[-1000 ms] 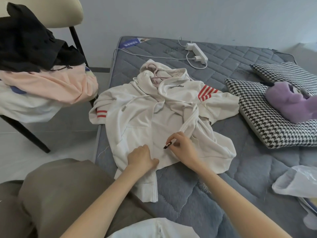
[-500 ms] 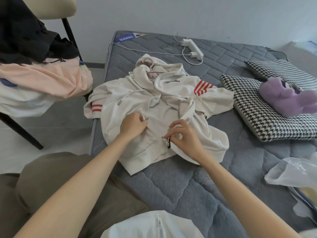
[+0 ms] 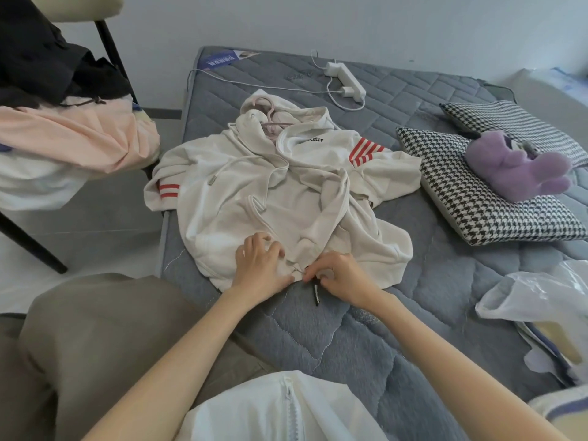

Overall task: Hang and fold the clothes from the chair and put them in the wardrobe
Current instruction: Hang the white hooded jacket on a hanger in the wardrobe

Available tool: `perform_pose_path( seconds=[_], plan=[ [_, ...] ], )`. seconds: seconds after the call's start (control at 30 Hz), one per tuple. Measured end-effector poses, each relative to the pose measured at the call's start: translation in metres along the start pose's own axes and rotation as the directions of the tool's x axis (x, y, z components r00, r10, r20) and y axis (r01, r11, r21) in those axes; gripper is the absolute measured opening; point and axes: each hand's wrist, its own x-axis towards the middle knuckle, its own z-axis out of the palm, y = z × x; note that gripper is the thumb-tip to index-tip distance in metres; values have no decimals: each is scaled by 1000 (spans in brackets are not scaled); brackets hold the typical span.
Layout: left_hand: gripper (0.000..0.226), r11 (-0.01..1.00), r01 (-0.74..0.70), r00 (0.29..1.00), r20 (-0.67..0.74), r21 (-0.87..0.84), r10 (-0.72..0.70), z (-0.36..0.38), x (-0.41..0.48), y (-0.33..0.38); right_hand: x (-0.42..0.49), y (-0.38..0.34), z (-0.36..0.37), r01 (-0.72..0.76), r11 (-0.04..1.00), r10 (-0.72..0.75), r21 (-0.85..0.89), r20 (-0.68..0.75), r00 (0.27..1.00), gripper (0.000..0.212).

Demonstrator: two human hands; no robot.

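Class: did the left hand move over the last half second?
Yes. Against the striped cuff, the left hand came nearer the camera, to the hoodie hem.

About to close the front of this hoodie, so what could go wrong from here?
1. The hoodie lies bunched above where the right hand pinches the hem by the black pull; loose folds could catch.
2. The pink hanger sits crooked in the neck and may slip out on lifting.
3. The white cable lies just behind the hood; the hook might snag it.
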Motion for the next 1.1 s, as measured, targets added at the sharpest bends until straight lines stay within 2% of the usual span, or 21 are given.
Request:
perform_pose_path(
  seconds=[0.07,0.13,0.23,0.27,0.33,0.43,0.53,0.6,0.67,0.7,0.77,0.83,0.9,1.0,1.1],
  plan=[
    [58,997,-37,999,-33,71,39,4,-5,0,-3,-5,0,-117,990,118,75,1,993,40],
    [54,994,-62,993,-94,88,70,6,-8,-4,-5,-9,4,-243,942,266,233,-73,961,34],
    [43,991,-85,988,-121,104,98,3,-10,-9,-5,-13,12,-339,829,464,445,-210,860,10],
    [37,989,-98,985,-134,113,113,2,-11,-11,-4,-14,14,-371,785,519,495,-201,831,7],
    [24,985,-114,978,-159,133,135,-1,-14,-14,-1,-15,20,-426,701,585,572,-119,802,21],
    [18,987,-100,971,-205,129,125,-8,-18,-20,6,-15,32,-432,688,586,583,-95,805,21],
    [21,991,-66,960,-263,113,94,-19,-21,-27,17,-21,35,-364,729,557,580,-193,808,3],
    [21,995,-48,948,-310,85,72,-23,-23,-30,22,-28,28,-313,812,496,493,-299,816,2],
    [20,998,-27,932,-361,50,43,-25,-25,-34,25,-36,17,-276,938,343,210,-448,826,10],
    [19,999,-17,927,-374,36,29,-25,-26,-35,26,-39,12,-257,966,237,31,-505,830,12],
    [18,1000,-15,926,-376,15,20,-24,-25,-36,29,-44,8,-197,950,42,-243,-525,850,6],
    [17,999,-37,937,-348,-7,32,-22,-25,-36,32,-46,12,-144,910,-48,-389,-444,895,14],
    [15,997,-67,951,-306,-27,55,-18,-26,-36,32,-43,25,-151,921,34,-358,-312,950,18],
    [7,995,-84,973,-220,-45,72,-13,-27,-39,25,-33,41,-257,960,242,-108,-133,961,22],
    [13,995,-91,977,-197,-35,83,-11,-28,-41,14,-31,43,-271,960,278,70,-131,952,26]
  ],
)
